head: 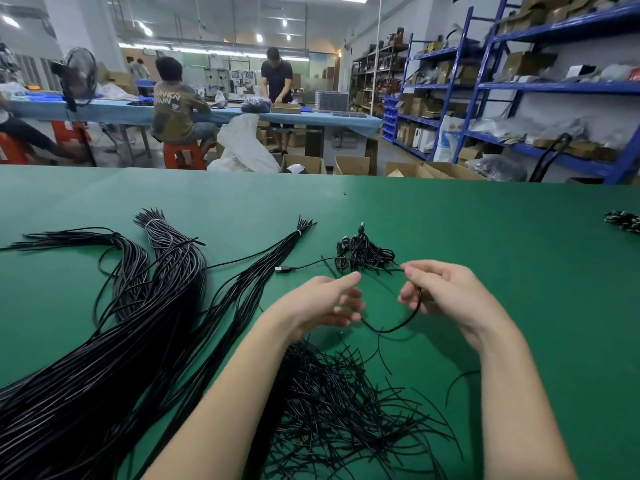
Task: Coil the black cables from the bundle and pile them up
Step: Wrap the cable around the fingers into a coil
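Nearest, loose twist ties lie scattered on the green bench under the forearms. Right hand pinches 1 black cable, fingers curled round the loop start; left hand has its fingers half curled at the cable's other side, grip unclear. Best keep loops even, feed slack from the USB plug end. Just beyond, coiled pile. Left, tied bundles close by; the trailing cable could snag on them or the pile.
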